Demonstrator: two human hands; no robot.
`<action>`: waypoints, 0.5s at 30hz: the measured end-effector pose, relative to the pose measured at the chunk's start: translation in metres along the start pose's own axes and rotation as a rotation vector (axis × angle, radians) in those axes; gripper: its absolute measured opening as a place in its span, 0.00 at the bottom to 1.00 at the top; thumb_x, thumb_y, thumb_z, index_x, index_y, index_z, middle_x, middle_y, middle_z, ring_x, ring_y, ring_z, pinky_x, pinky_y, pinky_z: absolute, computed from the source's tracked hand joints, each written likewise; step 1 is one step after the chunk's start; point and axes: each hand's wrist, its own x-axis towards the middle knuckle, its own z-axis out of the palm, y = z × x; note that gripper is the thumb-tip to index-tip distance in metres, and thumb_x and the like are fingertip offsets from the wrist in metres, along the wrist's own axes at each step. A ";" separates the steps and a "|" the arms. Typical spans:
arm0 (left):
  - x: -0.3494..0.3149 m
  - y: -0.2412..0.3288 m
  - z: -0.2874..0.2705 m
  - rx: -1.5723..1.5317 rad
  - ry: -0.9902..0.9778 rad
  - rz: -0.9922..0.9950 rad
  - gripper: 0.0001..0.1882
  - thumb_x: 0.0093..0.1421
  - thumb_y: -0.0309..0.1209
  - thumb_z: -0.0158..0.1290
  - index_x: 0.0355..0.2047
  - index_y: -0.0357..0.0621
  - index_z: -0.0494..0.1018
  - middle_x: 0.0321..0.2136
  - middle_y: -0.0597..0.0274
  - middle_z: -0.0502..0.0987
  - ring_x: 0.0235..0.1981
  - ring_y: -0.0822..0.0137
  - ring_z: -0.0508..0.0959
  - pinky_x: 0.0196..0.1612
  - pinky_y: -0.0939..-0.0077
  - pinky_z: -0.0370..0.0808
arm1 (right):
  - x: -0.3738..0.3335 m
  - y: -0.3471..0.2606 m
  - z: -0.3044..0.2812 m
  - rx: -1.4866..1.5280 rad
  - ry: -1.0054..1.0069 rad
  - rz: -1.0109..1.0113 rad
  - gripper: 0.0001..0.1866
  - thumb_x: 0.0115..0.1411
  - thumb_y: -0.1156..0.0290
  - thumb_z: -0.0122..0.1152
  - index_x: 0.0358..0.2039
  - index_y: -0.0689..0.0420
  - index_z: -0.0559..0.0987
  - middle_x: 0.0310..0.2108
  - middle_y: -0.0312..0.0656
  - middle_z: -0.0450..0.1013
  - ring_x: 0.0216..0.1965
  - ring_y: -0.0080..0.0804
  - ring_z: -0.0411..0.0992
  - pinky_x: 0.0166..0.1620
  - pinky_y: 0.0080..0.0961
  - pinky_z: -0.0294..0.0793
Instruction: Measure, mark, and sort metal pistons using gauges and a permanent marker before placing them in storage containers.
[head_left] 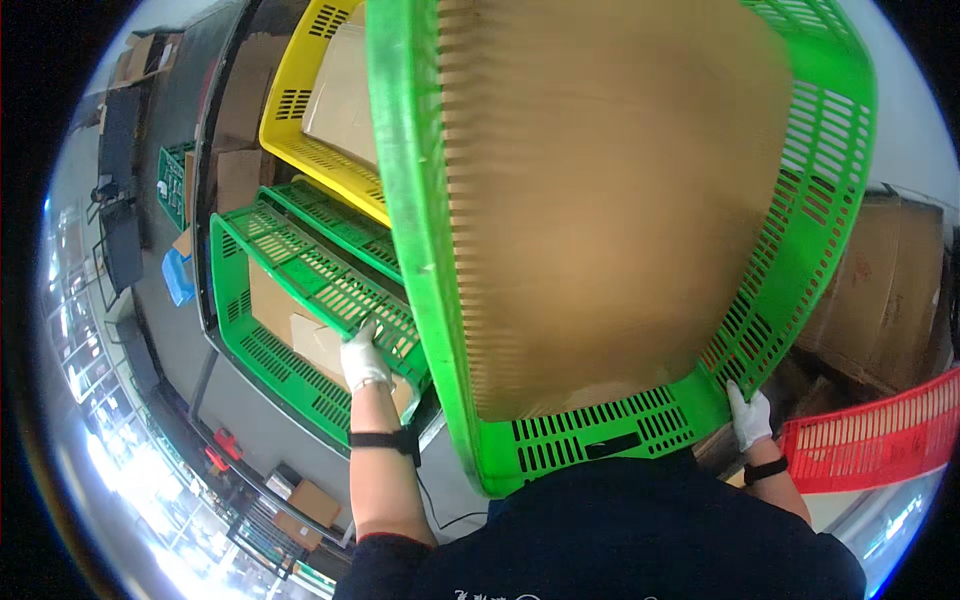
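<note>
A large green slotted plastic crate (410, 200) stands right in front of me, tilted. A brown cardboard sheet (610, 220), slightly blurred, covers most of its inside. My right hand (750, 417), in a white glove, is closed on the crate's near right corner. To the left, my white-gloved left hand (366, 362) grips the slotted wall of a smaller-looking green crate (262, 352). Pieces of cardboard lie inside that crate. Some of the left hand's fingers are hidden behind the wall.
Behind the left crate stands a yellow crate (290, 130) with cardboard in it. On the right are a large cardboard box (880, 290) and a red slotted crate (870, 440). A small blue bin (179, 277) and cardboard boxes (308, 513) sit farther left.
</note>
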 end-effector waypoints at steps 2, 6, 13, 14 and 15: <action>-0.034 0.023 0.004 -0.122 -0.018 0.031 0.20 0.57 0.22 0.53 0.52 0.36 0.68 0.43 0.53 0.76 0.37 0.55 0.80 0.36 0.63 0.82 | 0.001 0.000 -0.001 0.078 0.020 0.062 0.14 0.62 0.65 0.60 0.43 0.62 0.80 0.39 0.42 0.80 0.40 0.29 0.76 0.47 0.27 0.72; -0.056 0.041 0.005 -0.067 0.085 0.101 0.15 0.57 0.22 0.53 0.46 0.34 0.74 0.37 0.55 0.79 0.31 0.62 0.80 0.34 0.69 0.81 | 0.001 -0.003 0.001 0.066 0.011 0.074 0.15 0.62 0.65 0.60 0.43 0.63 0.80 0.40 0.40 0.79 0.39 0.25 0.75 0.47 0.25 0.71; -0.048 0.034 0.009 -0.058 0.081 0.103 0.20 0.58 0.22 0.54 0.52 0.37 0.68 0.44 0.53 0.76 0.39 0.57 0.79 0.39 0.66 0.81 | 0.002 -0.005 0.002 0.068 0.023 0.083 0.15 0.62 0.65 0.61 0.44 0.63 0.79 0.40 0.42 0.79 0.39 0.28 0.75 0.47 0.27 0.71; -0.046 0.033 0.012 -0.056 0.079 0.102 0.20 0.58 0.22 0.54 0.52 0.37 0.68 0.44 0.53 0.76 0.39 0.57 0.79 0.39 0.66 0.81 | 0.002 -0.005 0.001 0.037 0.028 0.053 0.16 0.62 0.64 0.62 0.44 0.63 0.79 0.39 0.42 0.79 0.39 0.29 0.75 0.47 0.28 0.71; -0.044 0.032 0.016 -0.022 0.061 0.097 0.20 0.58 0.24 0.55 0.52 0.36 0.68 0.44 0.53 0.76 0.39 0.57 0.79 0.40 0.66 0.80 | 0.002 -0.004 0.000 0.037 0.029 0.053 0.16 0.62 0.64 0.62 0.44 0.63 0.79 0.39 0.42 0.79 0.39 0.29 0.75 0.47 0.28 0.71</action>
